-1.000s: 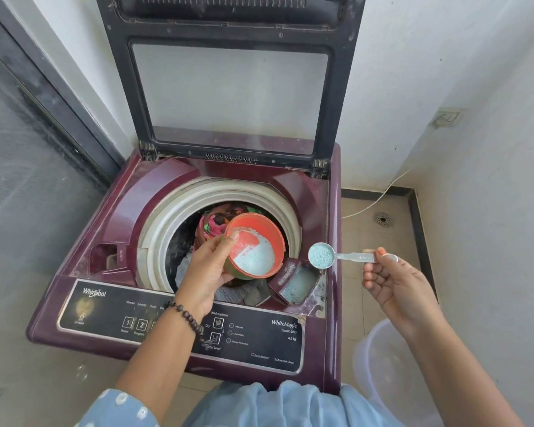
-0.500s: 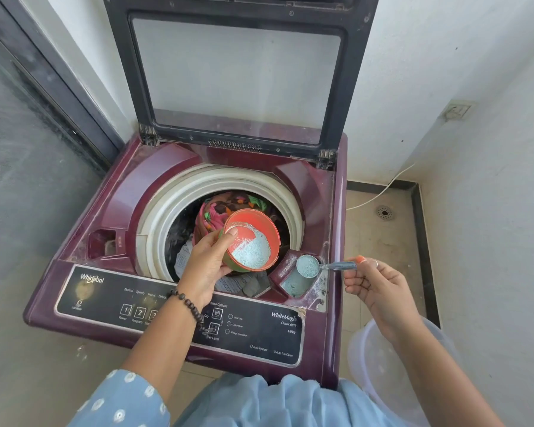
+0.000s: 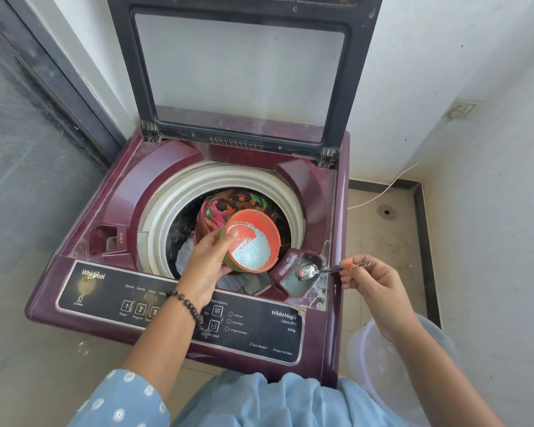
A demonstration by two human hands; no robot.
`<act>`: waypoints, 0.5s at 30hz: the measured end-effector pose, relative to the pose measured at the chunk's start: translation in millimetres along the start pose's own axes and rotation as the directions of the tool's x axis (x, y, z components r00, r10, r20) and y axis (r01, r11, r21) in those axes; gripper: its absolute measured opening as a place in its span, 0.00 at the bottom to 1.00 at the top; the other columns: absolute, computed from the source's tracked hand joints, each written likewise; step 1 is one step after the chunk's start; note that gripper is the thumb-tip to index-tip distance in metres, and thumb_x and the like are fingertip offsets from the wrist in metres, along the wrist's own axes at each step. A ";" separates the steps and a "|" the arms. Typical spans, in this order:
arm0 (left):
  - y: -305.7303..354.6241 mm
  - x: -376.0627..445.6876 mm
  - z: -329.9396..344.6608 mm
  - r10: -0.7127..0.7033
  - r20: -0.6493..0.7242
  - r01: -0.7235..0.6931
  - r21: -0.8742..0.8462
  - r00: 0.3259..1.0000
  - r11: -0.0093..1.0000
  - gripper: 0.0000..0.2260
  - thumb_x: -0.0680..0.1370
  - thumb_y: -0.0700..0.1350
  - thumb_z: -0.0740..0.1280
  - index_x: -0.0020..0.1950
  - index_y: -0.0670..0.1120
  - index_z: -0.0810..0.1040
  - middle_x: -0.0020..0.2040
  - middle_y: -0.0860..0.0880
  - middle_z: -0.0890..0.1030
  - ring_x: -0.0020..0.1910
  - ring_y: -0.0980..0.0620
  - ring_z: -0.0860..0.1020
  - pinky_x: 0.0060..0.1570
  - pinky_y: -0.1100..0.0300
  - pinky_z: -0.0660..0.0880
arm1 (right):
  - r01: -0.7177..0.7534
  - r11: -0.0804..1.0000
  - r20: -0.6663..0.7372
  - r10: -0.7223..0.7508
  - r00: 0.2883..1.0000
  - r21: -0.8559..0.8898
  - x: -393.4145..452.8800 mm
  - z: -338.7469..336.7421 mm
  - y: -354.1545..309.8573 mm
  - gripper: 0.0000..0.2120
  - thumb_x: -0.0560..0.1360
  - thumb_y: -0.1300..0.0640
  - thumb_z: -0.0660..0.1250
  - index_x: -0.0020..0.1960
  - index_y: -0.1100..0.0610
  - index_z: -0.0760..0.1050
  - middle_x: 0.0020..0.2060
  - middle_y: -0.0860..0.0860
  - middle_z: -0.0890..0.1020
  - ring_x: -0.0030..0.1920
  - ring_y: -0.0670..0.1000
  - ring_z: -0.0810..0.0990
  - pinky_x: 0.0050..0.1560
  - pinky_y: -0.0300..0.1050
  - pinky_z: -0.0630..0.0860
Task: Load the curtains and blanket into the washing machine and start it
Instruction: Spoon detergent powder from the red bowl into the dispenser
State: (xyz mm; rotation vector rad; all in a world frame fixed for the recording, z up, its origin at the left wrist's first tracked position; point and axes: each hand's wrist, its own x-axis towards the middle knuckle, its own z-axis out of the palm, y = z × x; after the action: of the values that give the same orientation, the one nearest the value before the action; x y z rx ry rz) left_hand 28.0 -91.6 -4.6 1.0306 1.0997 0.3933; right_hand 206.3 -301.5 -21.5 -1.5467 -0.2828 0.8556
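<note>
The maroon top-load washing machine (image 3: 130, 192) stands with its lid (image 3: 238, 72) raised. Colourful patterned fabric (image 3: 228, 201) and grey cloth fill the drum. My left hand (image 3: 207, 263) grips a tilted orange bowl (image 3: 259, 226) of pale blue detergent powder above the drum. My right hand (image 3: 373, 282) pinches the handle of a metal spoon (image 3: 307, 270). The spoon's bowl is turned over in the detergent tray (image 3: 293, 285) at the drum's front right, and blue powder lies in that tray.
The control panel (image 3: 259, 328) runs along the machine's front edge. A translucent plastic tub (image 3: 383, 365) sits on the floor at the lower right. A white cable (image 3: 383, 192) and a floor drain (image 3: 387, 212) lie by the right wall. A dark door frame (image 3: 43, 72) borders the left.
My right hand has carried the powder-filled spoon left and down to the detergent tray and tipped it over. The left hand and orange bowl have barely moved.
</note>
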 end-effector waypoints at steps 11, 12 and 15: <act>-3.2 2.0 2.7 0.023 0.006 -0.023 0.052 1.000 0.998 0.15 0.78 0.49 0.69 0.63 0.49 0.76 0.59 0.48 0.81 0.60 0.49 0.78 0.56 0.55 0.77 | -0.041 0.992 0.013 0.040 0.999 0.119 5.9 -5.3 -1.8 0.12 0.80 0.71 0.57 0.46 0.65 0.79 0.33 0.52 0.82 0.33 0.46 0.79 0.36 0.36 0.78; -2.9 2.0 3.1 0.022 0.004 -0.022 0.051 1.000 0.998 0.14 0.78 0.49 0.69 0.63 0.49 0.76 0.58 0.48 0.81 0.60 0.49 0.78 0.56 0.54 0.77 | -0.042 0.991 0.013 0.041 0.999 0.128 6.1 -5.5 -1.7 0.12 0.80 0.71 0.56 0.46 0.65 0.78 0.33 0.52 0.82 0.33 0.46 0.79 0.36 0.37 0.78; -0.8 1.1 4.4 0.027 -0.003 -0.027 0.061 1.000 0.998 0.13 0.78 0.49 0.68 0.62 0.50 0.77 0.58 0.48 0.82 0.60 0.49 0.79 0.57 0.54 0.77 | -0.042 0.981 0.020 0.039 0.999 0.191 7.1 -5.4 -3.6 0.12 0.80 0.72 0.56 0.48 0.67 0.78 0.34 0.56 0.82 0.35 0.50 0.79 0.38 0.38 0.79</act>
State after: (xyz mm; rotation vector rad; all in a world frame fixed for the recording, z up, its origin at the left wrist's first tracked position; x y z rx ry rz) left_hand 32.2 -93.4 -5.6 1.1004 1.1075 0.3853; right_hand 215.9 -300.4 -20.9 -1.3706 -0.1753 0.9007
